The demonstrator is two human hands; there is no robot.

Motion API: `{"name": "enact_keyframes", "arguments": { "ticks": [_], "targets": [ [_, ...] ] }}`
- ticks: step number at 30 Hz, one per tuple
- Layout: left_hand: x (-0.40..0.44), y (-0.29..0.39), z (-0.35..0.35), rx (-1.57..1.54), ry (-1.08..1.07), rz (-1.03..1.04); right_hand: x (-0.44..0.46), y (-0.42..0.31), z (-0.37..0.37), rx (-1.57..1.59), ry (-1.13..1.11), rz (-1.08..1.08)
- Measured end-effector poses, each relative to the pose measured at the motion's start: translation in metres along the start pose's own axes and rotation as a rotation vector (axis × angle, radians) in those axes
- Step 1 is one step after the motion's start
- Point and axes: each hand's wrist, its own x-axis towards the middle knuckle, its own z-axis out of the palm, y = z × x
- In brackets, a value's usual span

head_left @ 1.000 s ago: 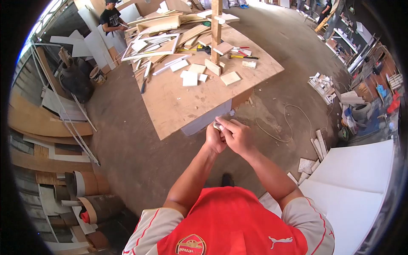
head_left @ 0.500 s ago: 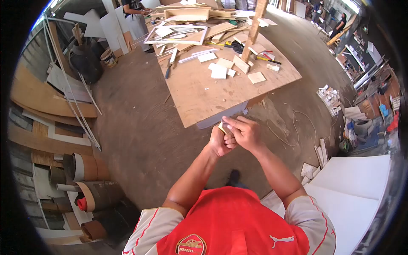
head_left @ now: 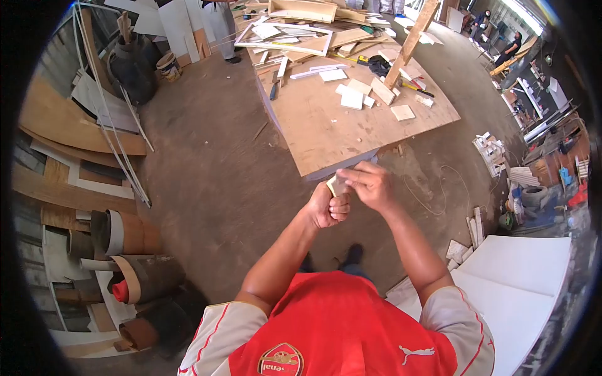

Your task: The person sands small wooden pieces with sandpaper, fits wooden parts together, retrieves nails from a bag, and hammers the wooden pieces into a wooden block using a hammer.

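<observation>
My left hand (head_left: 328, 208) is closed round a small pale piece (head_left: 333, 185), possibly wood, whose end sticks out above the fist. My right hand (head_left: 372, 186) is closed beside it, thumb and fingers pinched at the top of that piece. A thin greyish-brown bit shows at the right fingertips, too small to make out. Both hands are held in front of the red shirt, just short of the near edge of the wooden worktable (head_left: 320, 150). The fingers hide most of what is held.
On the table lie a white frame (head_left: 282, 47), cut wood pieces (head_left: 352, 98), a chisel-like tool (head_left: 274, 88) and a hammer (head_left: 417, 91). An upright post (head_left: 411, 44) rises there. Rolled sheets (head_left: 150, 279) lie left, white boards (head_left: 511, 276) right. A person (head_left: 219, 28) stands beyond the table.
My view has shifted, so the table sits further right and higher. The right fingers have drawn slightly away from the left fist, and more of the pale piece shows.
</observation>
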Motion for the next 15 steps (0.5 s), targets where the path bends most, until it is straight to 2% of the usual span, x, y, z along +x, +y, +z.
{"name": "enact_keyframes", "arguments": {
  "ticks": [3, 6, 7, 10, 11, 14, 15],
  "targets": [
    [-0.007, 0.006, -0.01, -0.015, -0.013, 0.012, 0.0, -0.001, 0.014, 0.004, -0.017, 0.067],
    [-0.009, 0.009, -0.024, 0.006, -0.017, -0.005, 0.007, -0.018, 0.02, -0.076, -0.07, -0.037],
    [-0.013, 0.012, -0.021, 0.03, -0.002, -0.018, 0.008, -0.016, 0.021, -0.028, -0.049, 0.028],
    [-0.014, 0.017, -0.026, 0.064, 0.043, -0.018, 0.011, -0.014, 0.025, -0.06, -0.045, 0.067],
    [-0.013, 0.019, -0.029, 0.067, 0.058, -0.012, 0.009, -0.019, 0.03, 0.013, -0.068, 0.062],
    [-0.016, 0.02, -0.03, 0.097, 0.06, -0.06, 0.013, -0.02, 0.025, -0.093, -0.101, 0.053],
    [-0.017, 0.02, -0.024, 0.119, 0.061, -0.008, 0.018, -0.014, 0.03, -0.008, -0.018, 0.041]
  ]
}}
